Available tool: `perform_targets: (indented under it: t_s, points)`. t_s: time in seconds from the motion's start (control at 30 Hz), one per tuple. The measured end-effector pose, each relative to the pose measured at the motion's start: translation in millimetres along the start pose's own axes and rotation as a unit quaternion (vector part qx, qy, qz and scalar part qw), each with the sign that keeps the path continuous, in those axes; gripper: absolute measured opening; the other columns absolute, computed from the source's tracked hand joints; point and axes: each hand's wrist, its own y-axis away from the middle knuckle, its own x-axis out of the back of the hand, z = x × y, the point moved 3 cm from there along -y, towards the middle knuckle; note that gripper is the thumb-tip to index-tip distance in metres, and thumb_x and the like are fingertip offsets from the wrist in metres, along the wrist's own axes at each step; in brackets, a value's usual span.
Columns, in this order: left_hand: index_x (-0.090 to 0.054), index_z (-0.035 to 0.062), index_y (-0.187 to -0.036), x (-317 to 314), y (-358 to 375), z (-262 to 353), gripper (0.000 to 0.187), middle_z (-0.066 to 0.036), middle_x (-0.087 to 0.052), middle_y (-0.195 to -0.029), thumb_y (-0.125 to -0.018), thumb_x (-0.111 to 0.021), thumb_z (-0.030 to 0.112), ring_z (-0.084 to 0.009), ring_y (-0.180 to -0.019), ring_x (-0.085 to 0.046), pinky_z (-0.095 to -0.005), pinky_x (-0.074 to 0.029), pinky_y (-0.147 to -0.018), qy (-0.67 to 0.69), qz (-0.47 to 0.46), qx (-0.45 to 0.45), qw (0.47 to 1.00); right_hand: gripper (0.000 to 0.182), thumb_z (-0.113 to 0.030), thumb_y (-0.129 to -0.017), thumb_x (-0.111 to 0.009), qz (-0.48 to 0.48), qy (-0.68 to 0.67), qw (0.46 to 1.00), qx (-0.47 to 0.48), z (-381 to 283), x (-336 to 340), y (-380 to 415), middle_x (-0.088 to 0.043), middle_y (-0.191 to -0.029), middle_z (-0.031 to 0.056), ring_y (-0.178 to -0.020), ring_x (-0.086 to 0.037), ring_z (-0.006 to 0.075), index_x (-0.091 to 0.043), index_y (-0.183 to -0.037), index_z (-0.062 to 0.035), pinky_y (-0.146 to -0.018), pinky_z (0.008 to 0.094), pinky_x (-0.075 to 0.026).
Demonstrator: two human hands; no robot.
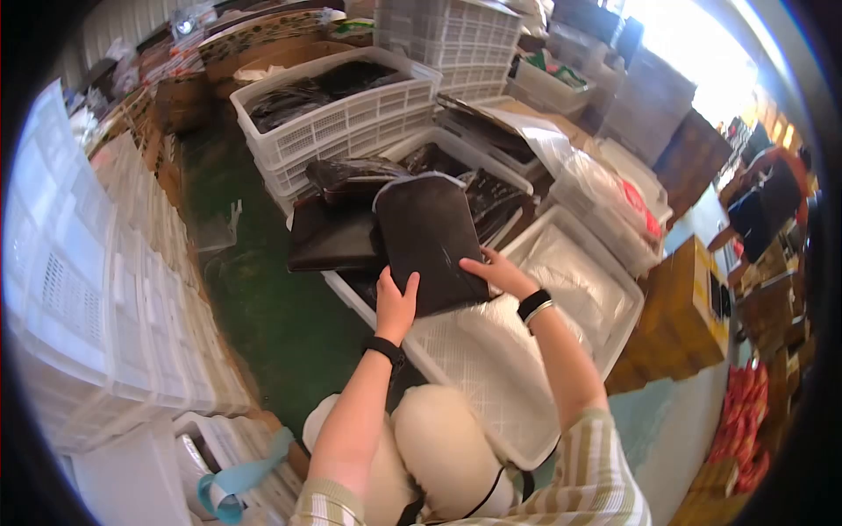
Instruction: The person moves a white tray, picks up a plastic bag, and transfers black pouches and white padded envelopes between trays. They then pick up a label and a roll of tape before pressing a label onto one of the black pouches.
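Observation:
A dark brown flat panel (427,232) with rounded far corners lies before me, tilted over a pile of similar pieces. My left hand (397,305) grips its near left edge, thumb on top. At its right edge, my right hand (503,273) pinches the panel near the lower corner. The fingers under the panel are hidden. Left of it sits another dark flat piece (331,232), with a plastic-wrapped dark bundle (355,173) above. Below my hands is a shallow white plastic crate (478,381), partly covered by clear plastic film (574,276).
Stacked white crates (346,123) holding dark wrapped pieces stand ahead. More white crates (66,298) line my left side. Cardboard boxes (671,316) are at the right. Beyond them, another person (767,188) bends over. A blue strap (237,486) hangs near my lower left.

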Motion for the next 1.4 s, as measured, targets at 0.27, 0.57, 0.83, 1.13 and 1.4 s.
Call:
perform_targets:
  t_s: [0.27,0.57,0.83,1.13,1.4]
  points:
    - [-0.039,-0.0077,-0.126,-18,-18,-39,0.076,-0.023,-0.058,-0.113,-0.081,-0.064,0.049,-0.0326,-0.102,-0.057,-0.0362,-0.044,-0.089,0.192,-0.022,0.136,0.972,0.081,-0.053,-0.084,-0.058,0.077,-0.051,0.996,-0.012,1,-24,-10,-0.057,-0.116,0.0232,-0.109,-0.056,0.0266,-0.036,-0.13,0.0104,-0.093,0.0312,-0.042]
    - [-0.051,-0.0109,-0.115,-13,-28,-52,0.071,-0.018,-0.059,-0.11,-0.083,-0.061,0.052,-0.0225,-0.099,-0.057,-0.0309,-0.043,-0.087,0.237,-0.085,0.174,0.952,0.08,-0.063,-0.085,-0.045,0.127,0.06,0.989,-0.052,-10,-27,19,-0.059,-0.106,0.0306,-0.103,-0.057,0.0413,-0.043,-0.125,0.0066,-0.089,0.0428,-0.044]
    - [-0.024,-0.0048,-0.138,-5,2,7,0.064,-0.026,-0.028,-0.141,-0.093,-0.05,0.032,-0.0384,-0.13,-0.03,-0.0415,-0.026,-0.107,-0.058,0.016,-0.045,0.997,0.034,-0.03,-0.083,-0.065,0.135,0.044,0.99,-0.028,-2,85,4,-0.066,-0.074,0.0145,-0.069,-0.065,0.0221,-0.064,-0.092,0.0029,-0.066,0.0327,-0.051]
    - [-0.028,-0.0007,-0.137,-5,9,20,0.059,-0.026,-0.026,-0.142,-0.09,-0.052,0.025,-0.0425,-0.129,-0.029,-0.0474,-0.025,-0.106,-0.148,0.024,-0.148,0.978,0.023,-0.013,-0.071,-0.058,0.494,0.458,0.737,0.051,87,249,-38,-0.061,-0.108,0.0216,-0.1,-0.058,0.0384,-0.069,-0.09,-0.0084,-0.091,0.0405,-0.044]
    - [-0.033,-0.0008,-0.134,-6,8,15,0.058,-0.026,-0.037,-0.134,-0.087,-0.056,0.025,-0.042,-0.123,-0.036,-0.0477,-0.028,-0.104,-0.134,0.055,-0.158,0.977,0.02,-0.015,-0.078,-0.056,0.451,0.371,0.812,0.013,82,232,-62,-0.065,-0.094,0.0158,-0.09,-0.061,0.034,-0.068,-0.089,-0.0044,-0.08,0.0432,-0.048]
